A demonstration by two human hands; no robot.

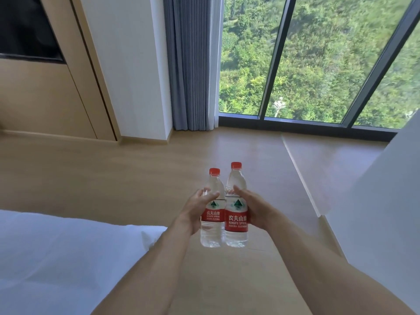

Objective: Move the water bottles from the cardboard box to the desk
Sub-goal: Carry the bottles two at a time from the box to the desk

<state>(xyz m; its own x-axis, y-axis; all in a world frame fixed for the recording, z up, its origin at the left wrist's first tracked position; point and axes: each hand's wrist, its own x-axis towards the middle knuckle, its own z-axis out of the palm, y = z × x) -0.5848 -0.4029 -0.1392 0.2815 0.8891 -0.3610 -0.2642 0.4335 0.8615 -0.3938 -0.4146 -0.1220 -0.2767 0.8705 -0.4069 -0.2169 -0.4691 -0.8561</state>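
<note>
Two clear water bottles with red caps and red labels are held upright side by side in front of me, above the wooden floor. My left hand grips the left bottle around its middle. My right hand grips the right bottle the same way. The two bottles touch each other. No cardboard box or desk shows in this view.
A white bed fills the lower left. A white panel rises at the right. Grey curtains hang beside a floor-to-ceiling window. A wooden wall unit with a dark screen stands at the left. Wooden floor stretches ahead.
</note>
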